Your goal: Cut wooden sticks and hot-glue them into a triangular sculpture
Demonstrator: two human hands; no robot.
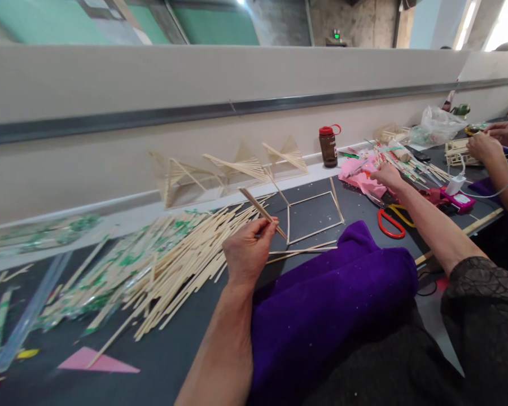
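Observation:
My left hand [250,245] is closed around a few thin wooden sticks [254,202], which point up and to the left. Just right of it a thin rectangular stick frame [315,197] lies on the dark table, with sticks standing at some of its corners. My right hand [388,176] reaches out over crumpled pink paper [359,175]. Its fingers are bent together at a tool on that paper; what they pinch is too small to tell. Large scissors [392,224] with red handles lie below my right forearm.
Loose wooden sticks [195,259] and bagged ones spread across the left. Twisted stick models [232,166] stand along the wall. A brown bottle [329,148] with a red lid is behind. Purple cloth [334,304] covers the near edge. Another person's hands [486,148] work at far right.

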